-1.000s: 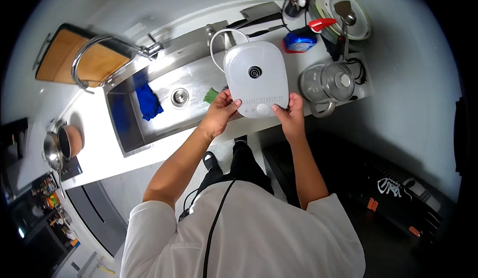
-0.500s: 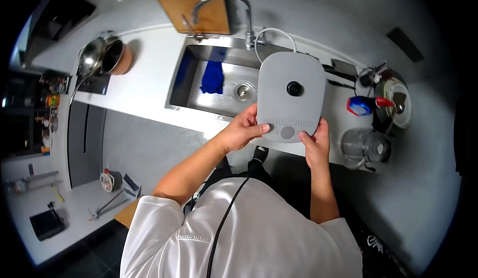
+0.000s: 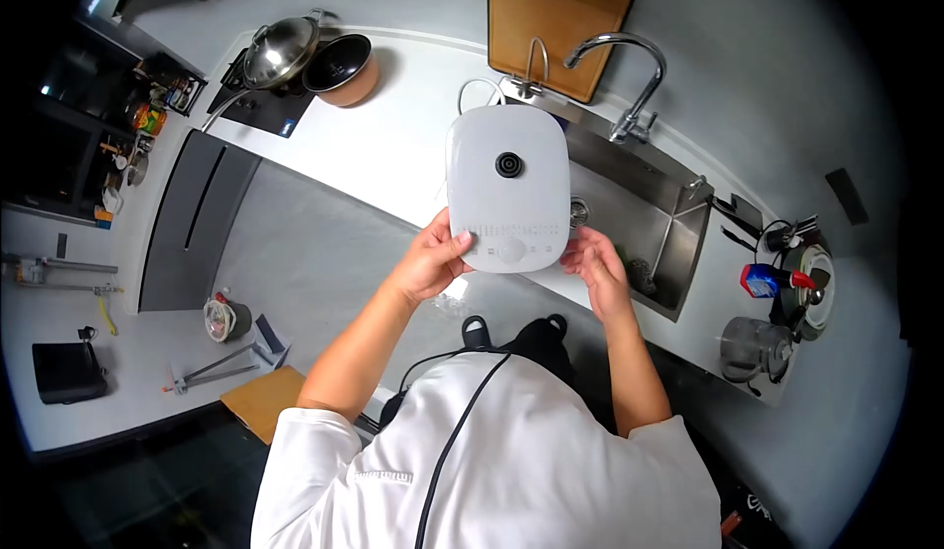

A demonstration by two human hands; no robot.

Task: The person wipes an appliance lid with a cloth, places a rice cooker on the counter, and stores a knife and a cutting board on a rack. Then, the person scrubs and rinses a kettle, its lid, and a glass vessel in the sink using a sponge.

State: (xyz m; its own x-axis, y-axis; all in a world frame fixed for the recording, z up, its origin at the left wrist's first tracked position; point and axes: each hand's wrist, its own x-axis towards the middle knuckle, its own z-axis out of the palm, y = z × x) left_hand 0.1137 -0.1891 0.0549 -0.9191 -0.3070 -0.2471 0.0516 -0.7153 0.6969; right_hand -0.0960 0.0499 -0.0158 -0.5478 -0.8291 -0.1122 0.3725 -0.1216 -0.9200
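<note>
Evidently, in the head view, the white appliance base is lifted above the counter, not yet set down, left hand gripping its lower-left corner, right hand half-curled beside it, contact unclear.

The appliance base looked like smooth white plastic, lightly glossy. The sink was satin metal, the faucet shiny metal — almost mirror-bright. The cutting board looked wooden, the shirt smooth cloth — softly creased.
</note>
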